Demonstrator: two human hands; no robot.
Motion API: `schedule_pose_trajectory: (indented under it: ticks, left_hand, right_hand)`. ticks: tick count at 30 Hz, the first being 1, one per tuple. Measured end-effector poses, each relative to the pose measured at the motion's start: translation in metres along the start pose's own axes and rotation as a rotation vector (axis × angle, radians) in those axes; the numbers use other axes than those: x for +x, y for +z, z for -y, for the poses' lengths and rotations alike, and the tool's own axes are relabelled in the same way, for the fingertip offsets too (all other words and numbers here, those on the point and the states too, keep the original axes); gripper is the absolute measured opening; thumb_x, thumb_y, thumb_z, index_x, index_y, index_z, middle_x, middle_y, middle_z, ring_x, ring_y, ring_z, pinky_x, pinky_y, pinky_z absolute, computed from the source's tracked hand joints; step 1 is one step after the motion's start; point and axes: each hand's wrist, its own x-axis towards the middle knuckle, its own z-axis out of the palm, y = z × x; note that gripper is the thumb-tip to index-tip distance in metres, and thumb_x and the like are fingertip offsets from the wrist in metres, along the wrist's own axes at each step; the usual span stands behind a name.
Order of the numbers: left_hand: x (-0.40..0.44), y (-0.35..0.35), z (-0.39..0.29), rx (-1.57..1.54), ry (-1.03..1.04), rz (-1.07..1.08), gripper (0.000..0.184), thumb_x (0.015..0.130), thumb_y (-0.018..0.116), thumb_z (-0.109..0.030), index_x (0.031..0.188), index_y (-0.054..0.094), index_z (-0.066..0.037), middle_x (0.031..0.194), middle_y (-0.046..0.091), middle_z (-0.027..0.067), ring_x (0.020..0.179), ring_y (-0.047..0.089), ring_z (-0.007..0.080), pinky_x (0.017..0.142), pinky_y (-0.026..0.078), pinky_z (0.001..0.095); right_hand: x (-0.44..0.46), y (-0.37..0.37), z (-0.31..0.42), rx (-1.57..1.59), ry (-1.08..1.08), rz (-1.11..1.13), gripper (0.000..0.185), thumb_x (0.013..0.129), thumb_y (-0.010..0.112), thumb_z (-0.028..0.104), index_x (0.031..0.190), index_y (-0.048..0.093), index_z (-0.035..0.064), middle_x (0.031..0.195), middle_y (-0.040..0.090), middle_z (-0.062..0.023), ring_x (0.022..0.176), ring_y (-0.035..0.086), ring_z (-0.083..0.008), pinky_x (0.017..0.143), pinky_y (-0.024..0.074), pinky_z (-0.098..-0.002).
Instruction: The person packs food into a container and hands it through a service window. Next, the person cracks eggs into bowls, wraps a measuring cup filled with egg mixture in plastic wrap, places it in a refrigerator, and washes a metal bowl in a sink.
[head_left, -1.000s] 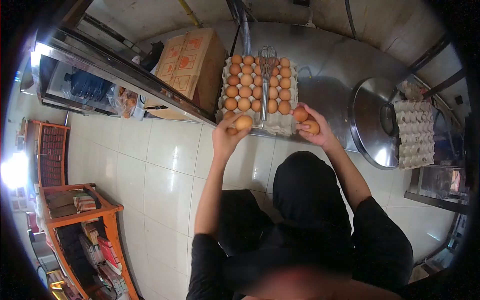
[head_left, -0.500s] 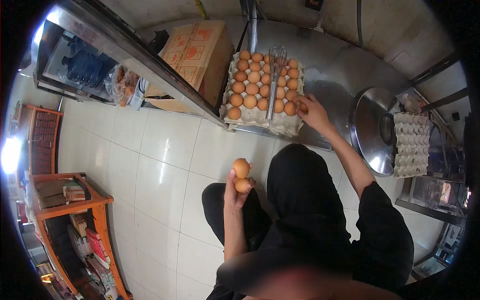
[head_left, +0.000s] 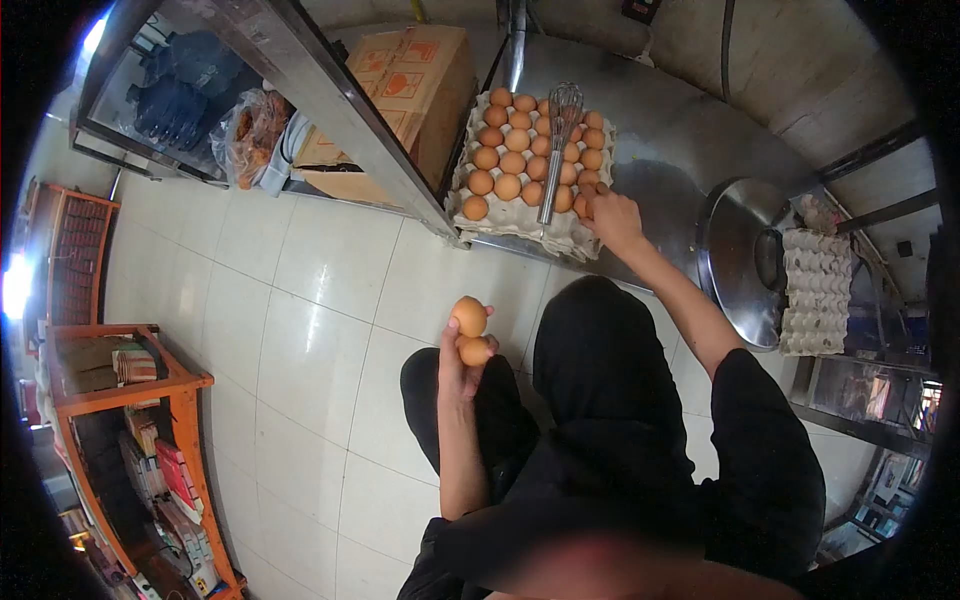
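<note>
My left hand is closed around two brown eggs, an upper egg and a lower egg, held above the floor by my knee. At the near right corner of a grey carton egg tray, my right hand has its fingers bent round an egg, which they mostly hide. Rows of brown eggs fill most of the tray. A metal wire whisk lies across them, its handle toward me and its wires at the far side.
The tray stands on a steel counter. Left of it is a cardboard box behind a metal frame post. A large round steel lid or pan and stacked egg trays are at the right. An orange shelf stands far left.
My right hand has shifted slightly left along the tray's near right edge, its fingers now more over the eggs. My left hand still holds both eggs. The view has turned a little.
</note>
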Motion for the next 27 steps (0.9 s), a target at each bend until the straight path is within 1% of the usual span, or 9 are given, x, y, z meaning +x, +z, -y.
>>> schedule_pose_trajectory:
  ticks: [5, 9, 11, 14, 15, 17, 20, 23, 27]
  left_hand:
    - [-0.001, 0.004, 0.001, 0.065, 0.024, 0.012, 0.049, 0.092, 0.051, -0.043, 0.122, 0.045, -0.005, 0.112, 0.057, 0.0165, 0.059, 0.052, 0.0189, 0.058, 0.046, 0.0301]
    - [-0.003, 0.002, -0.001, 0.053, 0.04, -0.03, 0.049, 0.092, 0.051, -0.043, 0.122, 0.045, -0.005, 0.112, 0.057, 0.016, 0.059, 0.052, 0.0191, 0.057, 0.046, 0.0292]
    - [-0.004, -0.002, -0.002, 0.022, 0.056, -0.046, 0.049, 0.092, 0.051, -0.043, 0.122, 0.045, -0.005, 0.112, 0.057, 0.0151, 0.059, 0.053, 0.0189, 0.056, 0.046, 0.0284]
    - [-0.005, -0.002, -0.002, 0.01, 0.071, -0.052, 0.047, 0.093, 0.05, -0.043, 0.121, 0.045, -0.005, 0.112, 0.057, 0.0145, 0.06, 0.053, 0.0187, 0.056, 0.046, 0.0282]
    - [-0.005, -0.003, -0.002, 0.013, 0.068, -0.054, 0.047, 0.093, 0.05, -0.043, 0.121, 0.045, -0.005, 0.112, 0.057, 0.0145, 0.06, 0.053, 0.0187, 0.056, 0.046, 0.0282]
    - [-0.005, -0.005, -0.001, -0.014, 0.069, -0.028, 0.047, 0.093, 0.049, -0.042, 0.121, 0.045, -0.005, 0.112, 0.057, 0.0142, 0.06, 0.053, 0.0186, 0.056, 0.046, 0.0284]
    - [-0.005, -0.003, 0.0, -0.004, 0.062, -0.042, 0.047, 0.093, 0.049, -0.043, 0.121, 0.044, -0.005, 0.112, 0.057, 0.0144, 0.06, 0.053, 0.0186, 0.055, 0.046, 0.0278]
    - [-0.006, 0.003, 0.001, 0.007, 0.06, -0.12, 0.047, 0.093, 0.049, -0.043, 0.12, 0.044, -0.005, 0.111, 0.057, 0.0138, 0.06, 0.052, 0.0184, 0.055, 0.046, 0.0269]
    - [-0.006, 0.003, 0.002, 0.025, 0.08, -0.071, 0.046, 0.093, 0.048, -0.043, 0.119, 0.044, -0.006, 0.111, 0.056, 0.013, 0.06, 0.052, 0.0181, 0.054, 0.045, 0.0263]
  right_hand:
    - [0.001, 0.001, -0.013, 0.275, -0.047, -0.132, 0.055, 0.067, 0.076, 0.024, 0.117, 0.055, 0.0133, 0.1, 0.062, -0.0098, 0.085, 0.064, -0.0338, 0.072, 0.052, -0.0452]
    - [-0.011, 0.007, -0.007, 0.302, -0.017, -0.212, 0.052, 0.067, 0.076, 0.022, 0.115, 0.057, 0.0122, 0.102, 0.062, -0.0089, 0.084, 0.064, -0.0324, 0.071, 0.0527, -0.0436]
    - [-0.018, 0.011, -0.005, 0.277, 0.006, -0.246, 0.053, 0.071, 0.073, 0.021, 0.12, 0.054, 0.0118, 0.108, 0.061, -0.0101, 0.083, 0.065, -0.0324, 0.067, 0.0536, -0.0434]
    - [-0.02, 0.016, 0.0, 0.234, -0.024, -0.338, 0.049, 0.072, 0.07, 0.02, 0.118, 0.055, 0.0109, 0.103, 0.062, -0.0105, 0.08, 0.066, -0.0319, 0.064, 0.0534, -0.0431]
    - [-0.019, 0.013, 0.002, 0.236, -0.02, -0.337, 0.049, 0.072, 0.07, 0.02, 0.118, 0.055, 0.0109, 0.103, 0.062, -0.0105, 0.08, 0.066, -0.0319, 0.064, 0.0534, -0.0431]
    - [-0.015, 0.007, 0.003, 0.123, 0.1, -0.146, 0.045, 0.072, 0.072, 0.024, 0.112, 0.058, 0.0108, 0.1, 0.062, -0.0081, 0.079, 0.065, -0.0324, 0.066, 0.0537, -0.0427]
    - [-0.012, 0.01, -0.005, 0.053, 0.046, -0.035, 0.044, 0.071, 0.072, 0.024, 0.111, 0.059, 0.0107, 0.099, 0.063, -0.0081, 0.079, 0.064, -0.0337, 0.066, 0.0535, -0.0433]
    - [-0.012, 0.001, -0.012, 0.195, -0.01, -0.147, 0.039, 0.067, 0.071, 0.02, 0.104, 0.062, 0.0092, 0.1, 0.065, -0.013, 0.078, 0.066, -0.0336, 0.066, 0.0538, -0.0438]
    - [-0.008, 0.009, -0.025, 0.333, -0.031, -0.158, 0.044, 0.064, 0.073, 0.023, 0.104, 0.062, 0.0081, 0.099, 0.065, -0.0135, 0.081, 0.066, -0.0346, 0.069, 0.0539, -0.0436]
